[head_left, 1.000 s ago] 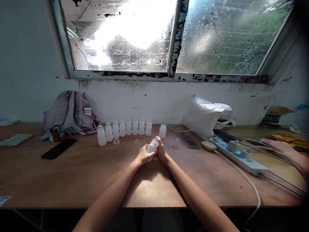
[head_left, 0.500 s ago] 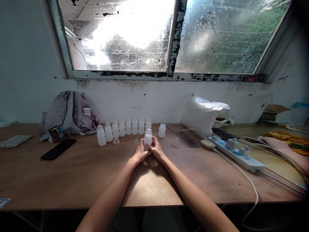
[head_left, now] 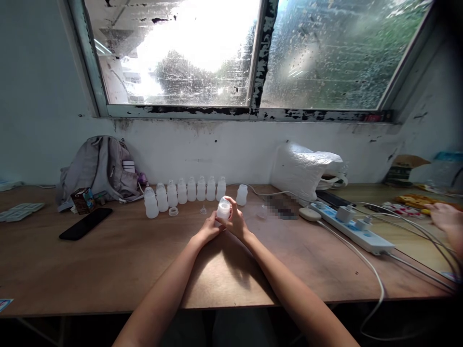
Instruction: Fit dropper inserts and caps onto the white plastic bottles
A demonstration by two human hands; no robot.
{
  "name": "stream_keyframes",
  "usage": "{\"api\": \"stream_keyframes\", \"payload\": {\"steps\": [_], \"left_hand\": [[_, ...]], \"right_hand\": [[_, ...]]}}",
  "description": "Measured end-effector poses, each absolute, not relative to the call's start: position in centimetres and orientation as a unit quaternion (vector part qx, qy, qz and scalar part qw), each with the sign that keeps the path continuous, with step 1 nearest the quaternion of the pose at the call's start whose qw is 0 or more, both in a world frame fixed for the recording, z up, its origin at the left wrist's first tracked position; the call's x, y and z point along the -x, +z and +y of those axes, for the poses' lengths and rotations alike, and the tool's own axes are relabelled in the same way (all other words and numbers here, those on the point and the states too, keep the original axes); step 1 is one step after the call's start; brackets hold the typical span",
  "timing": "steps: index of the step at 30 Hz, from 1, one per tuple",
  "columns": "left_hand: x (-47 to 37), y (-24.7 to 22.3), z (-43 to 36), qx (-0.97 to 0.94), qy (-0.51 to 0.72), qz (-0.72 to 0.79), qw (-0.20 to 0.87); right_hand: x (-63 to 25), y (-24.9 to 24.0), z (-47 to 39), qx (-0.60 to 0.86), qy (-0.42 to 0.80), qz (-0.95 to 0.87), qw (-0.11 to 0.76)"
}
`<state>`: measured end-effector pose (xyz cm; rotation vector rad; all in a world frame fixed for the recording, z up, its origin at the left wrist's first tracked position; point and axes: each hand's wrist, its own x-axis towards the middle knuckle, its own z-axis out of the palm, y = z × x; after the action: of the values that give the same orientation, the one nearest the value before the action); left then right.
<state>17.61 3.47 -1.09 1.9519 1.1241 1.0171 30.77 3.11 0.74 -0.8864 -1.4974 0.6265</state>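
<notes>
A frosted white baby bottle [head_left: 223, 210] with a clear cap is held between my two hands, above the middle of the table [head_left: 152, 270]. My left hand [head_left: 209, 228] is closed round its lower body. My right hand [head_left: 236, 222] grips it from the right, fingers up at the cap. Behind stands a row of several similar capped bottles [head_left: 191, 189]. An open bottle without a cap [head_left: 242, 195] stands to the right of the row. A white ring collar [head_left: 173, 211] and a clear teat [head_left: 203, 209] lie in front of the row. A translucent cap [head_left: 261, 211] lies further right.
At the left are a grey backpack [head_left: 99, 168], a small box [head_left: 83, 200] and a black phone [head_left: 86, 224]. At the right lie a power strip [head_left: 350, 230] with cables and a white plastic bag [head_left: 307, 168]. Another person's hand [head_left: 443, 217] is at the far right.
My right hand has moved up from the bottle's lower body to its cap. The bottle now tips more toward me. The other person's hand has moved right.
</notes>
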Motion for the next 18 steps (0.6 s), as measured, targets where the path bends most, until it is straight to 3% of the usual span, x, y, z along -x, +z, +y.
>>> {"api": "stream_keyframes", "payload": {"steps": [8,18], "left_hand": [[-17.5,-2.3,4.4,-0.771,0.402,0.423,0.257],[-16.2,-2.1,5.4,-0.716,0.471,0.470,0.211]], "right_hand": [[-31.1,-0.2,4.2,0.418,0.233,-0.675,0.561],[-34.2,-3.5,8.1,0.586,0.121,-0.605,0.525]]}}
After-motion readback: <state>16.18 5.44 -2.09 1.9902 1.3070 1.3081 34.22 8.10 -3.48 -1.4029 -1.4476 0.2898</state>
